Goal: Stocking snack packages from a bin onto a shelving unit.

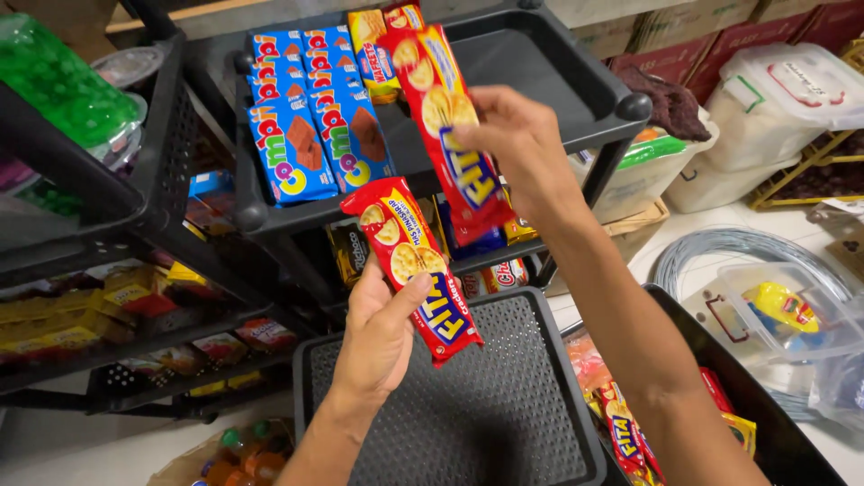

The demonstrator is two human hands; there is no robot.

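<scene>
1. The left hand (378,337) clasps a red cracker pack (412,267) near its lower half, thumb across the front, the pack tilted toward 11 o'clock.
2. The right hand (522,148) pinches a second red cracker pack (447,121) by its right edge, fingers over the wrapper; this pack hangs at 12 o'clock from the first, well apart from it.
3. Behind the raised pack sits the top tray (540,76) of a black plastic rack, its right half bare.
4. At 10 o'clock on that tray lie blue biscuit packs (315,135) in rows, reaching its front rim.
5. Below the left hand a perforated black tray (504,405) lies bare.
6. At 4 o'clock a dark bin (765,432) holds more red packs along its left wall.
7. At 2 o'clock stand lidded white tubs (774,108); grey coiled wire (720,247) lies on the pale floor beside a clear box (783,315).
8. At 8 o'clock lower shelves (135,333) carry yellow and red packets.
</scene>
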